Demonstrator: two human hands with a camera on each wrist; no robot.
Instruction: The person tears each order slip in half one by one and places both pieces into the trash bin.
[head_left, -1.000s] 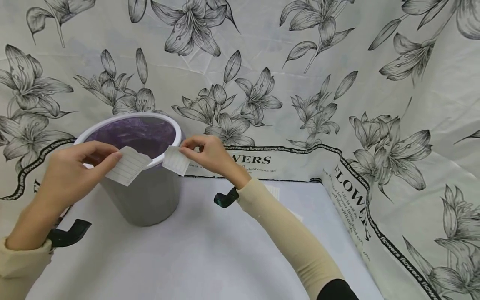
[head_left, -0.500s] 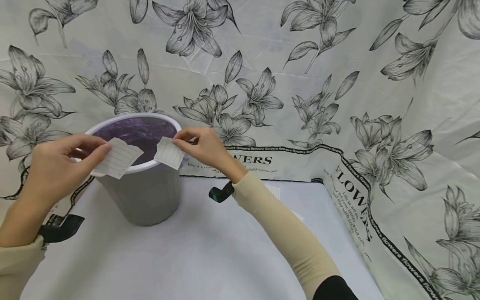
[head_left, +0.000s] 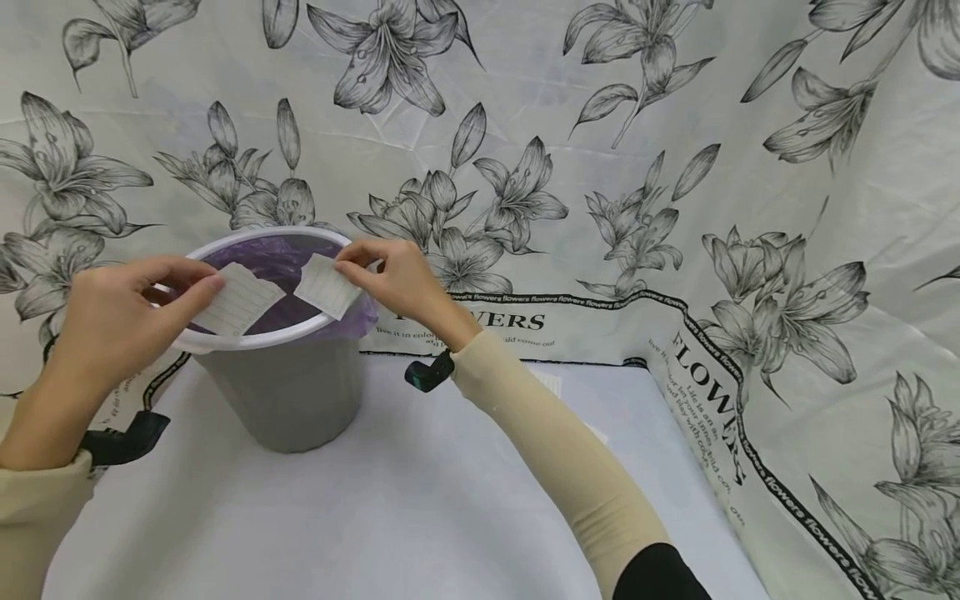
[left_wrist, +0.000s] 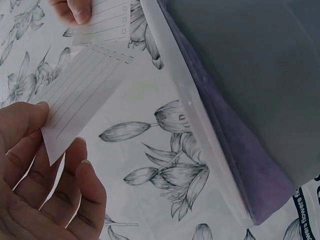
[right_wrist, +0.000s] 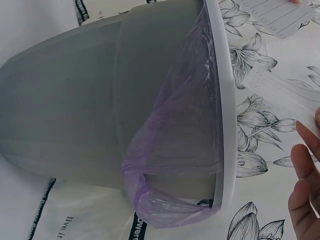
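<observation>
My left hand (head_left: 131,312) pinches a torn piece of lined paper (head_left: 242,302) between thumb and fingertips, at the left of the bin's mouth. A second, smaller lined piece (head_left: 327,286) is pinched by my right hand (head_left: 393,279) at the bin's right rim. Both pieces overlap the opening of the grey bin (head_left: 288,400) in the head view. A purple bag (right_wrist: 175,125) lines the bin and folds over its white rim (right_wrist: 227,100). In the left wrist view, the left piece (left_wrist: 82,97) shows ruled lines and a row of dashes along one end.
The bin stands on a white-covered table (head_left: 337,517) close to the back. More lined paper (head_left: 550,382) lies on the table, partly hidden behind the right forearm. Floral cloth (head_left: 525,108) hangs behind and along the right side.
Both hands have risen with their paper pieces, from in front of the rim to over the bin's mouth. The right hand has also shifted left.
</observation>
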